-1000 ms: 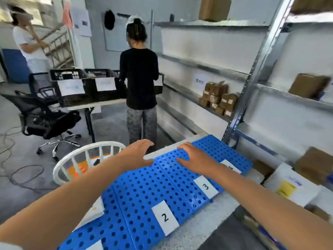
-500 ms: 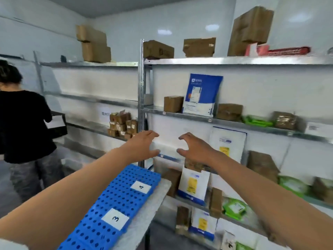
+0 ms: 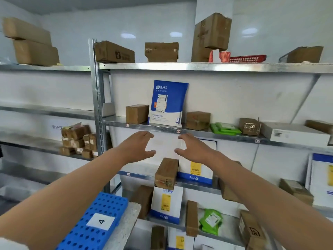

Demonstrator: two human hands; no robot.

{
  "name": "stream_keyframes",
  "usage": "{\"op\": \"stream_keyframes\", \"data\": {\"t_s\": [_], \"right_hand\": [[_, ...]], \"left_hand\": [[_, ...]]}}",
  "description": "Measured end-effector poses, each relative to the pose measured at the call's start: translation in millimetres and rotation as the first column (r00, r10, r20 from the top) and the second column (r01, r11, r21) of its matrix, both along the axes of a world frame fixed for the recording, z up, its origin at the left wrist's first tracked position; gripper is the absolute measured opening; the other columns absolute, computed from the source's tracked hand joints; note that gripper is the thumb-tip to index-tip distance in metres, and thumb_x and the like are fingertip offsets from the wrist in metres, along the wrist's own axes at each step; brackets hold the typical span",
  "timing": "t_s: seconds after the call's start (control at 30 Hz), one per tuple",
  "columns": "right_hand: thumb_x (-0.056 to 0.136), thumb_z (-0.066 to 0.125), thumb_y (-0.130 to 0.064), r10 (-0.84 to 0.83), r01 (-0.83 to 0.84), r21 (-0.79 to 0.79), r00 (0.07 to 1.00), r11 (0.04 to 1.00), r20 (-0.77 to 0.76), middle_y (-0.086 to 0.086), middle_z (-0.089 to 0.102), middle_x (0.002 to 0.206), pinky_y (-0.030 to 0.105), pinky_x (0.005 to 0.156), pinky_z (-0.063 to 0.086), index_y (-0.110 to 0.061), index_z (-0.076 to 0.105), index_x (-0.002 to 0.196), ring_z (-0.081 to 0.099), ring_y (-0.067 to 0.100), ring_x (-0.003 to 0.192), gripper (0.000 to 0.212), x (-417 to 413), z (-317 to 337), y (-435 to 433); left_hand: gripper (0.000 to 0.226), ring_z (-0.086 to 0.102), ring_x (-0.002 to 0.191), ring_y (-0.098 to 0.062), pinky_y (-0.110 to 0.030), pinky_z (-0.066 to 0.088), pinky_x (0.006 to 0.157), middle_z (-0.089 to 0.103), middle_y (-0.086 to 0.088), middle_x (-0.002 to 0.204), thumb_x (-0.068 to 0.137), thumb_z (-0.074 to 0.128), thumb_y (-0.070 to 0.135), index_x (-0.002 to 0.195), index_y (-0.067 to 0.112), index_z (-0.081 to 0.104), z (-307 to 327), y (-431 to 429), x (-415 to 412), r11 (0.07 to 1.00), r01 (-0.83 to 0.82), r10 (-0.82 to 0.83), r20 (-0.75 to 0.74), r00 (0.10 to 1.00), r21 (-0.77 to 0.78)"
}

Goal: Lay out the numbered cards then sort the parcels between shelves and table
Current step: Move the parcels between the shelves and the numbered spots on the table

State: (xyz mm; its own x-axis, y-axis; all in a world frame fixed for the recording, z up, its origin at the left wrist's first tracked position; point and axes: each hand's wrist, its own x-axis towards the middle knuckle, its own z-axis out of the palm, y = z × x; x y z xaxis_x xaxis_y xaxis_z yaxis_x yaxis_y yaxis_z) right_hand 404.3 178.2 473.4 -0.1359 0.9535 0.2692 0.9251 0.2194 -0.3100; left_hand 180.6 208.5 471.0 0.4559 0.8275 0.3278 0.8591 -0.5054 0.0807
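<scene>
Before shelves, both arms raised:
Left hand [image 3: 138, 146]: spread, empty, touching nothing.
Right hand [image 3: 193, 147]: spread, empty.
Blue-and-white parcel [image 3: 168, 103]: upright at 12 o'clock, above both hands.
Card 4 [image 3: 100, 221]: on blue board [image 3: 86, 235], 7 o'clock.

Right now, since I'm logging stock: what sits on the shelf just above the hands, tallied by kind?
Brown cardboard boxes: 4
Blue-and-white mailer: 1
Green packet bundle: 1
White flat box: 1
Total: 7
</scene>
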Motion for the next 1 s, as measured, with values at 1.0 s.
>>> {"op": "stream_keyframes", "data": {"t_s": [1.0], "right_hand": [[0.093, 0.058, -0.026, -0.168, 0.245, 0.066, 0.815, 0.967, -0.555, 0.013, 0.037, 0.136, 0.028, 0.083, 0.039, -0.002, 0.025, 0.138, 0.049, 0.028, 0.117, 0.06, 85, 32, 441]], "left_hand": [[0.055, 0.036, 0.137, -0.021, -0.034, 0.035, 0.109, 0.036, -0.003, 0.15, 0.097, 0.052, 0.034, 0.145, 0.014, 0.034, 25, 440, 97, 0.997, -0.075, 0.076, 0.168, 0.983, -0.011]]}}
